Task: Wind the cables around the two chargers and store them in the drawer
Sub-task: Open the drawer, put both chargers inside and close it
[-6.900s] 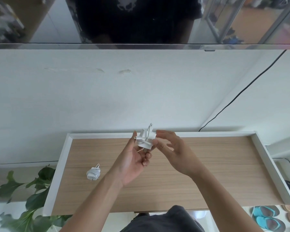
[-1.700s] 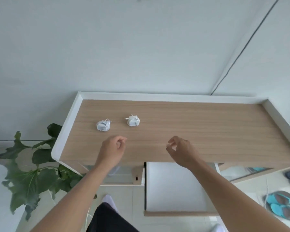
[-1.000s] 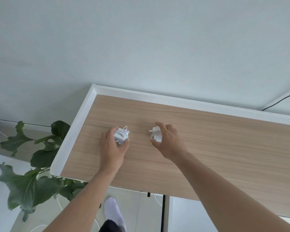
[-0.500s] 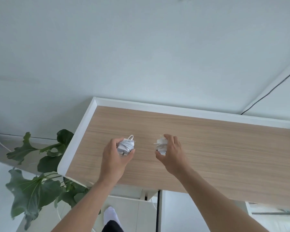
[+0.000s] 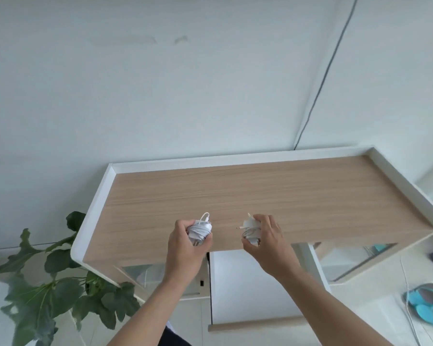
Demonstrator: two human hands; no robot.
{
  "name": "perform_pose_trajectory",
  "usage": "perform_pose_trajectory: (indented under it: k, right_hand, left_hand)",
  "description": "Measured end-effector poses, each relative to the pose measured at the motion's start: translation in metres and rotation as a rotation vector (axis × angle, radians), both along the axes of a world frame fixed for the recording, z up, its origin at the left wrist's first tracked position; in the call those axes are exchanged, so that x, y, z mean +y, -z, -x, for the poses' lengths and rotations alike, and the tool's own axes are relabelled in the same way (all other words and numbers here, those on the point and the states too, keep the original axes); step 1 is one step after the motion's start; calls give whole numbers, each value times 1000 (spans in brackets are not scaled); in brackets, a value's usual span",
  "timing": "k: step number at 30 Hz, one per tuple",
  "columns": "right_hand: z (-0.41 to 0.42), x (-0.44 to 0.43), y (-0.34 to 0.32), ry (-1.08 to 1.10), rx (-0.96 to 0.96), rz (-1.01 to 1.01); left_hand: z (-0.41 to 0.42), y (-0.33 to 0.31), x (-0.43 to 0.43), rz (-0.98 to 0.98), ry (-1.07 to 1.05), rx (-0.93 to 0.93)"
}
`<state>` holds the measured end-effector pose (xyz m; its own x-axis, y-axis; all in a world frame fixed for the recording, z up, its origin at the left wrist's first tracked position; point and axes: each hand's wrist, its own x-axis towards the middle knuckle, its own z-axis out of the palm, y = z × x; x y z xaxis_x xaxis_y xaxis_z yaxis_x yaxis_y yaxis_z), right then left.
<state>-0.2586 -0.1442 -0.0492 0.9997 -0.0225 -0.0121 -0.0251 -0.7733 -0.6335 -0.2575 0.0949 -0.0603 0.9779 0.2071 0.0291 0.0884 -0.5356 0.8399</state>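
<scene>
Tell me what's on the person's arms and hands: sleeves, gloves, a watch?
Nothing worn shows. The left hand and right hand have no gloves, and neither wrist carries a watch or band. The left forearm and right forearm are uncovered down to the frame's bottom edge, so no sleeve is in view.

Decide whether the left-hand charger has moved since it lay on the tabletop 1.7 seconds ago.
Yes. The left charger, gripped by the left hand, has come from the middle of the tabletop toward its front edge.
</scene>
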Motion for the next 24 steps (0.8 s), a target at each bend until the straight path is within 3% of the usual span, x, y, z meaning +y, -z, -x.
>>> perform_pose_trajectory:
  k: [12, 16, 24]
  right_hand:
    - [82, -79, 62, 187, 142, -10]
    - [90, -91, 81, 193, 210, -14]
    - [72, -100, 124, 137, 362, -7]
  left_hand:
    - [55, 54, -67, -81, 199, 277]
    - [57, 73, -80, -125, 274, 417]
    - [41, 117, -109, -238, 307, 497]
